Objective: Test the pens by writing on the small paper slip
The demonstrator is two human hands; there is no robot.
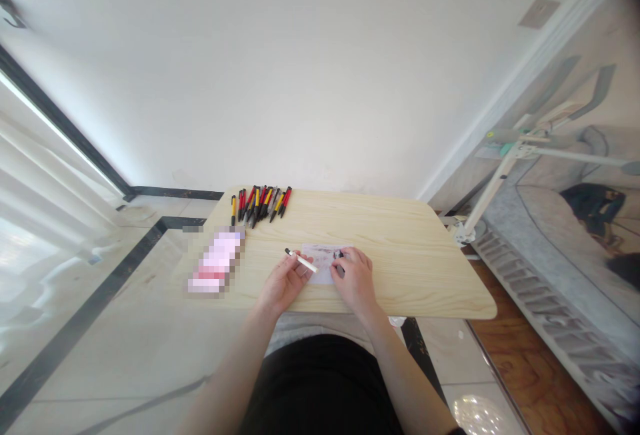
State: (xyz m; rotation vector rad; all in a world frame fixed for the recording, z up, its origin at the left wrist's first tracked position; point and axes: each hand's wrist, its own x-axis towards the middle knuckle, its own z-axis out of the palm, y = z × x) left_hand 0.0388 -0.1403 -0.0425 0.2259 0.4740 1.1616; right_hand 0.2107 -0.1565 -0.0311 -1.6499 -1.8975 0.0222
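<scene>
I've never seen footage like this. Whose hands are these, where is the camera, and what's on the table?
No machine here: a person wears a camera on the head, looking forward and down at their own hands. The left hand holds a white pen with a dark tip. The right hand pinches a small dark piece, too small to identify. Under them lies a pale slip of paper on a light wooden table. Farther back lies a heap of red, yellow and black pens; a blurred pink patch sits left.
</scene>
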